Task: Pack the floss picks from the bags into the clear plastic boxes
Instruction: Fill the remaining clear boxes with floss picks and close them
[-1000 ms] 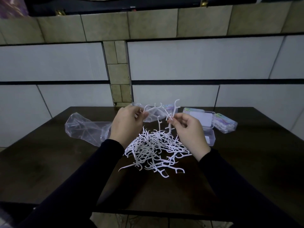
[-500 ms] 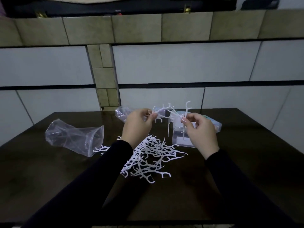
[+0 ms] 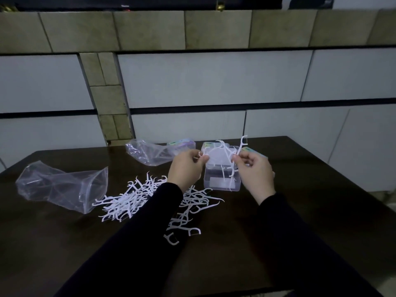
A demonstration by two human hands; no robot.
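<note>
A heap of white floss picks [image 3: 132, 200] lies on the dark table [image 3: 278, 243], partly under my left forearm. My left hand [image 3: 186, 168] pinches floss picks [image 3: 222, 150] at its fingertips. My right hand [image 3: 255, 170] pinches more picks, one standing up above it [image 3: 242, 142]. Both hands hover over an open clear plastic box [image 3: 216, 185] with its lid raised behind. Two clear plastic bags lie on the table: one at the left [image 3: 62, 187], one at the back [image 3: 147, 154].
Two closed boxes with coloured labels sit at the back: one behind the rear bag [image 3: 182, 143], one behind my right hand [image 3: 252, 151]. A tiled wall [image 3: 214, 82] rises behind the table. The table's right edge drops off near a light floor.
The view has shifted, so everything sits lower and more to the right. Both hands have carried their picks rightward from above the heap to above the open box.
</note>
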